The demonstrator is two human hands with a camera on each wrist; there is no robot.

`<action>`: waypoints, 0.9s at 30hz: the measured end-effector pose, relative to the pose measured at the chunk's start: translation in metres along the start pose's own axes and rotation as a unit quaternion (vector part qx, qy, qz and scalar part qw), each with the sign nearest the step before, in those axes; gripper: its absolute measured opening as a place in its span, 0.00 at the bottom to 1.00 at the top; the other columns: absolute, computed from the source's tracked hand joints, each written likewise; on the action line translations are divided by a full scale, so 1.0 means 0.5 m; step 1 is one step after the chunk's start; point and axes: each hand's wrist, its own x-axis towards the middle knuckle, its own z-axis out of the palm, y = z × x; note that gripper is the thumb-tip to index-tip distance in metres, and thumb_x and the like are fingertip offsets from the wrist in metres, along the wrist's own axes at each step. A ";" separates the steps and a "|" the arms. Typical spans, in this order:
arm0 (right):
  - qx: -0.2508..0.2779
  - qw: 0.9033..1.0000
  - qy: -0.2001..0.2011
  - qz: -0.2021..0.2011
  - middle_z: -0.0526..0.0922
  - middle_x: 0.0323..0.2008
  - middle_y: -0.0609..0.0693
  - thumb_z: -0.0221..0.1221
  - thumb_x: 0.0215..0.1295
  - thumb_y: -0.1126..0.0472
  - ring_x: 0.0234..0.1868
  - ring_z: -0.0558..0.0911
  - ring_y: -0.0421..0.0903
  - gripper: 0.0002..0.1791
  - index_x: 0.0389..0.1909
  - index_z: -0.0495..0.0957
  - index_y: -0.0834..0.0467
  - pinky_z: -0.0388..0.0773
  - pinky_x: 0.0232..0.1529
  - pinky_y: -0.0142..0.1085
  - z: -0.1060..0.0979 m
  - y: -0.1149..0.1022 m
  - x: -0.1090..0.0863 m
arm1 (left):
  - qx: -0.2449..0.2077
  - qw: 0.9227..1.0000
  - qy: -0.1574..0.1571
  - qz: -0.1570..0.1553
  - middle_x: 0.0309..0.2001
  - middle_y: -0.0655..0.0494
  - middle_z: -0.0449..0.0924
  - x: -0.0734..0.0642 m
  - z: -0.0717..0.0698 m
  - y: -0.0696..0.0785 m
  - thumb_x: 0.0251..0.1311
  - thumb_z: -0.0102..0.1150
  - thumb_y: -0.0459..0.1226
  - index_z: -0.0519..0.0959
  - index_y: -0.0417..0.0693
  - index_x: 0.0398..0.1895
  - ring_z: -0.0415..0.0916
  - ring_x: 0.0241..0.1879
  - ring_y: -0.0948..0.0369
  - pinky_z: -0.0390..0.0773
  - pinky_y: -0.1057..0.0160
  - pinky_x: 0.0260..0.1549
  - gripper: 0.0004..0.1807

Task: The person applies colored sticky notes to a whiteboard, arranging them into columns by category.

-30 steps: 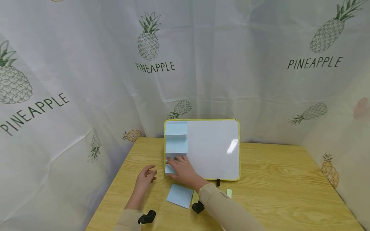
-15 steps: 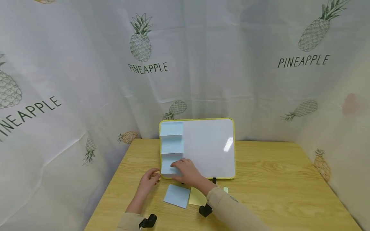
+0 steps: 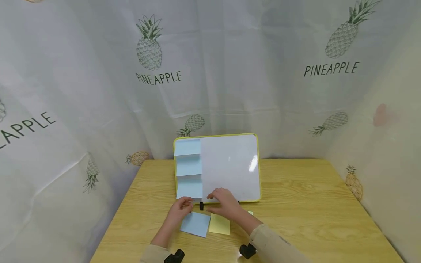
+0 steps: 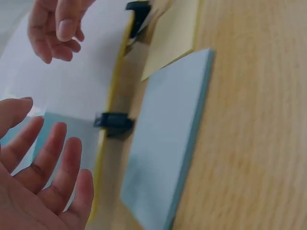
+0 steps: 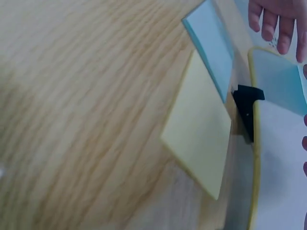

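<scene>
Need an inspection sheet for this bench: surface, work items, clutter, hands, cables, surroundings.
Surface: wood-grain table.
Job's things: yellow-rimmed whiteboard, light-blue notes in a column down its left side; blue pad and yellow pad lie in front.
Clutter: pale-green piece, mostly hidden; unclear whether it belongs.
Hands: left hand near the board's lower-left corner, right hand by its lower edge; neither visibly holds anything.
Cables: nothing seen.
Surroundings: pineapple-print curtain behind and at both sides.

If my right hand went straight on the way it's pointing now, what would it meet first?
Most likely the lowest blue note on the whiteboard; depth is unclear, so your right hand might touch bare whiteboard first.
</scene>
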 end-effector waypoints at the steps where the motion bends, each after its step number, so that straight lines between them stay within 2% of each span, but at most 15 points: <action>1: 0.001 1.000 0.000 0.001 0.81 0.40 0.46 0.70 0.57 0.50 0.42 0.77 0.44 0.20 0.45 0.81 0.56 0.73 0.46 0.40 -0.001 0.003 -0.007 | 0.008 1.000 -0.013 0.001 0.38 0.49 0.78 -0.001 0.007 -0.003 0.66 0.58 0.32 0.76 0.33 0.52 0.76 0.37 0.53 0.77 0.59 0.36 0.14; 6: -0.002 1.000 -0.009 -0.001 0.79 0.35 0.46 0.72 0.54 0.51 0.36 0.75 0.41 0.20 0.43 0.81 0.57 0.74 0.40 0.36 -0.008 0.015 -0.044 | 0.049 0.997 -0.064 0.020 0.38 0.54 0.78 -0.008 0.042 -0.007 0.64 0.62 0.33 0.77 0.35 0.50 0.74 0.37 0.58 0.75 0.65 0.35 0.14; 13: 0.032 0.999 -0.035 0.025 0.77 0.34 0.43 0.74 0.50 0.50 0.35 0.74 0.39 0.21 0.41 0.80 0.54 0.73 0.37 0.32 -0.003 0.029 -0.086 | 0.110 0.986 -0.116 0.045 0.38 0.54 0.78 -0.019 0.078 0.004 0.59 0.66 0.33 0.78 0.40 0.48 0.73 0.38 0.56 0.74 0.62 0.36 0.14; 15: 0.042 0.998 -0.043 0.027 0.77 0.35 0.42 0.75 0.49 0.49 0.36 0.74 0.39 0.22 0.42 0.80 0.53 0.73 0.38 0.32 0.003 0.033 -0.096 | 0.124 0.983 -0.123 0.054 0.39 0.53 0.77 -0.020 0.084 0.001 0.56 0.69 0.33 0.78 0.41 0.46 0.72 0.39 0.56 0.73 0.60 0.37 0.15; 18: 0.052 0.997 -0.061 0.007 0.75 0.36 0.40 0.74 0.49 0.47 0.38 0.74 0.39 0.24 0.43 0.79 0.52 0.73 0.39 0.32 0.012 0.040 -0.112 | 0.159 0.977 -0.120 0.070 0.39 0.55 0.73 -0.019 0.094 -0.010 0.50 0.74 0.34 0.76 0.46 0.44 0.69 0.39 0.55 0.70 0.57 0.39 0.19; 21: 0.064 0.994 -0.084 -0.010 0.74 0.38 0.39 0.74 0.49 0.44 0.39 0.72 0.37 0.25 0.43 0.79 0.52 0.72 0.40 0.31 0.018 0.045 -0.123 | 0.192 0.972 -0.113 0.069 0.38 0.59 0.69 -0.020 0.104 -0.026 0.44 0.78 0.37 0.74 0.51 0.43 0.64 0.41 0.56 0.66 0.55 0.41 0.24; 27: 0.061 0.992 -0.107 -0.019 0.74 0.39 0.38 0.74 0.47 0.43 0.39 0.69 0.35 0.24 0.42 0.80 0.51 0.71 0.42 0.31 0.024 0.048 -0.131 | 0.198 0.970 -0.121 0.065 0.39 0.62 0.66 -0.022 0.108 -0.052 0.38 0.80 0.40 0.71 0.53 0.42 0.61 0.42 0.60 0.66 0.59 0.42 0.29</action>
